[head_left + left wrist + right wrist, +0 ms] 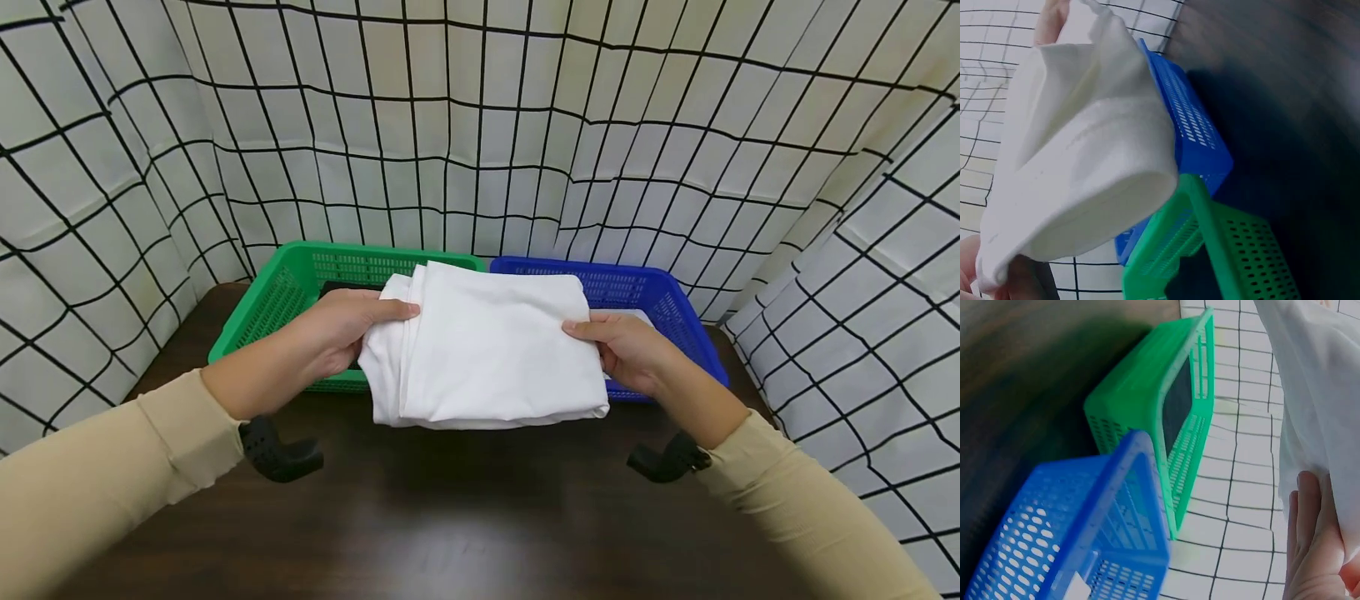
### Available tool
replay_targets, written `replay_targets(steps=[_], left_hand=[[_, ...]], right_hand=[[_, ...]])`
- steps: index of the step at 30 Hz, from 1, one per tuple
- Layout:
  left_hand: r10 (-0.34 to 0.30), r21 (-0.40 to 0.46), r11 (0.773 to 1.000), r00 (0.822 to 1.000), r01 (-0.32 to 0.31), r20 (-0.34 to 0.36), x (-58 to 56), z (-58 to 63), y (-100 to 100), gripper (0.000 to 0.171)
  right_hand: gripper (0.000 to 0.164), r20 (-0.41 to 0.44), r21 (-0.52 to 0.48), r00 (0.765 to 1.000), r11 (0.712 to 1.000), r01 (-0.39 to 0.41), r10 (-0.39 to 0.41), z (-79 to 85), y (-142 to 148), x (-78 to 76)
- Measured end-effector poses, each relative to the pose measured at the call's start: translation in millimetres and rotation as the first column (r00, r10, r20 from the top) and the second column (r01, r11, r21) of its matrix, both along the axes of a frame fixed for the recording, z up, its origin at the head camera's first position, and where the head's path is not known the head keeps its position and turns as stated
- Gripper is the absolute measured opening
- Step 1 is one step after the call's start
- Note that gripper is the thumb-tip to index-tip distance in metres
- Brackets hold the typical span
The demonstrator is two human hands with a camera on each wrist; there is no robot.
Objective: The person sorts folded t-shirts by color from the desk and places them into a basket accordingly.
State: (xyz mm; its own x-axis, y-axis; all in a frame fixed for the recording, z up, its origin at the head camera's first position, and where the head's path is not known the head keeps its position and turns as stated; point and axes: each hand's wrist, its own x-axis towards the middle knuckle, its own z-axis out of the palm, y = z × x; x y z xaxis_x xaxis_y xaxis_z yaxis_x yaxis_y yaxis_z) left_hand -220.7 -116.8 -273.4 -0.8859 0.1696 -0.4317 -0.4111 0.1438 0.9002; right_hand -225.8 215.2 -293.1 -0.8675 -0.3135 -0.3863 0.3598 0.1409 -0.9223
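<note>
A folded white cloth (502,346), stacked in several layers, is held up in front of two baskets. My left hand (348,325) pinches its left edge, thumb on top and fingers underneath. At the opposite edge my right hand (626,346) grips it the same way. Seen from the left wrist, the cloth (1085,156) hangs as a rounded fold over the fingers. The right wrist view has the fingers (1310,531) beneath the cloth (1329,412). Behind it stand a green basket (251,312) on the left and a blue basket (693,333) on the right.
Something black (1177,406) lies in the green basket, and something white (1077,589) is in the blue one. Both baskets stand at the back of a dark brown table (465,517). White curtains with a black grid (480,125) enclose the back and sides.
</note>
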Motion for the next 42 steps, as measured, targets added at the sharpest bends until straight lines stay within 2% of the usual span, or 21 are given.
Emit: replay_targets(steps=[7, 15, 23, 33, 42], left_hand=[[-0.021, -0.072, 0.997, 0.998, 0.017, -0.056, -11.2, 17.1, 11.1, 0.044], [-0.027, 0.009, 1.0, 0.997, 0.028, -0.077, -31.6, 35.3, 17.6, 0.031], [-0.029, 0.004, 1.0, 0.993, 0.03, -0.119, -55.3, 47.0, 27.7, 0.032], [0.0, 0.039, 0.999, 0.995, 0.004, -0.098, -87.5, 53.3, 41.4, 0.046], [0.026, 0.02, 1.0, 0.99, -0.023, -0.137, -108.3, 44.1, 61.2, 0.048]], right_hand=[[0.049, -0.029, 0.028, 1.0, 1.0, 0.002, -0.001, 19.5, 9.2, -7.7], [0.04, -0.041, -0.008, 0.999, 1.0, 0.024, -0.024, 34.2, 18.6, -23.9], [0.029, -0.045, -0.034, 0.998, 0.998, 0.052, -0.054, 49.6, 26.4, -40.3], [0.024, -0.097, 0.02, 0.988, 0.993, 0.12, -0.117, 62.8, 31.5, -63.6], [0.024, -0.078, 0.032, 0.983, 0.985, 0.171, -0.168, 63.3, 44.8, -79.2]])
